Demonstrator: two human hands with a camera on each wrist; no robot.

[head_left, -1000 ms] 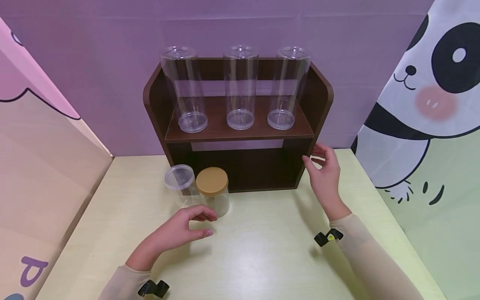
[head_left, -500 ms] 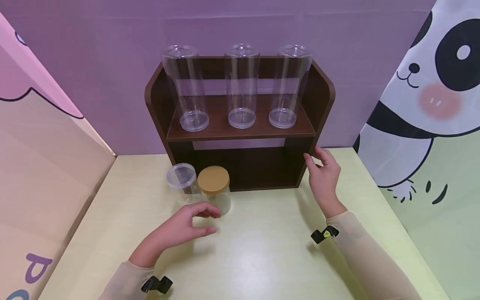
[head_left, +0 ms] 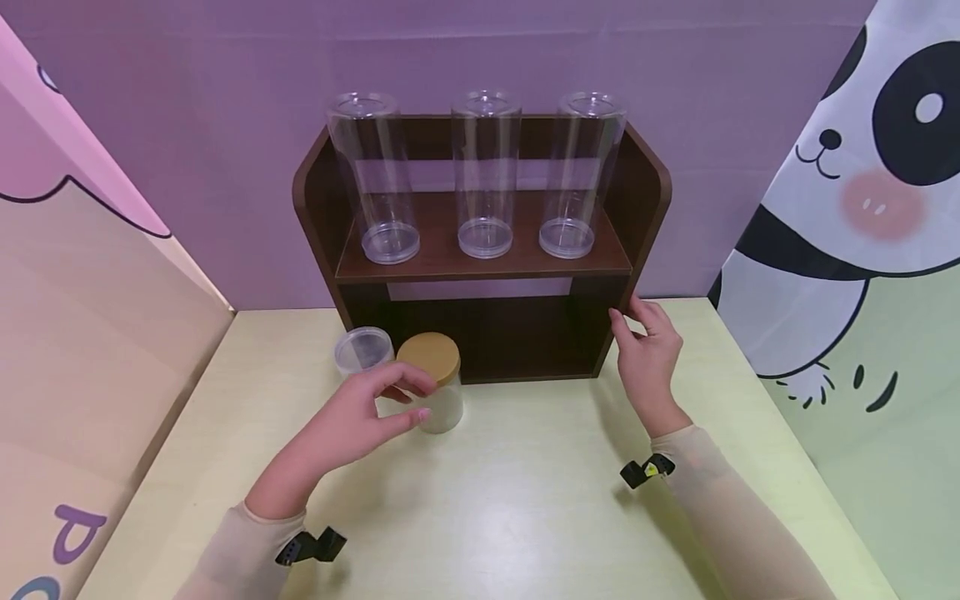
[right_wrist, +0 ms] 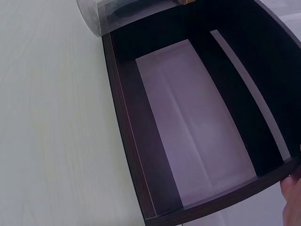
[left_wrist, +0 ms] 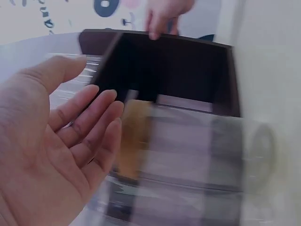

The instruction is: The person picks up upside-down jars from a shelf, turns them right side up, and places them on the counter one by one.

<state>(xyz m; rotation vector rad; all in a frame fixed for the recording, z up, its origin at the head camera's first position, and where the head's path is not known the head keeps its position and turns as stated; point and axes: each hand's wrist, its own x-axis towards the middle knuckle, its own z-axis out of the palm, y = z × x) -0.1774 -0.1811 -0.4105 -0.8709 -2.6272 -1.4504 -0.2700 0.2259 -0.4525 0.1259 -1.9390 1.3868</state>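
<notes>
My left hand [head_left: 360, 417], fingers spread and slightly bent, is beside a clear jar with a tan lid [head_left: 429, 357]; its fingertips overlap the jar in the head view. In the left wrist view the palm [left_wrist: 33, 155] shows nothing in it, and the tan lid [left_wrist: 134, 139] lies just past the fingertips. Partly behind that hand stands a second jar with a clear lid [head_left: 363, 348]. My right hand [head_left: 648, 362] holds the right side panel of a dark brown two-tier shelf [head_left: 480, 268], thumb at the front edge and fingers on the outer side.
Three tall clear canisters stand in a row on the upper tier: left canister [head_left: 378, 183], middle canister [head_left: 485, 179], right canister [head_left: 581, 179]. The pale wooden table [head_left: 510, 500] reaches a purple backdrop [head_left: 225, 125], with printed panels on both sides.
My left hand has moved up and away from me, toward the tan-lidded jar, and now overlaps both jars. The right hand stays at the shelf's side; the view has shifted slightly.
</notes>
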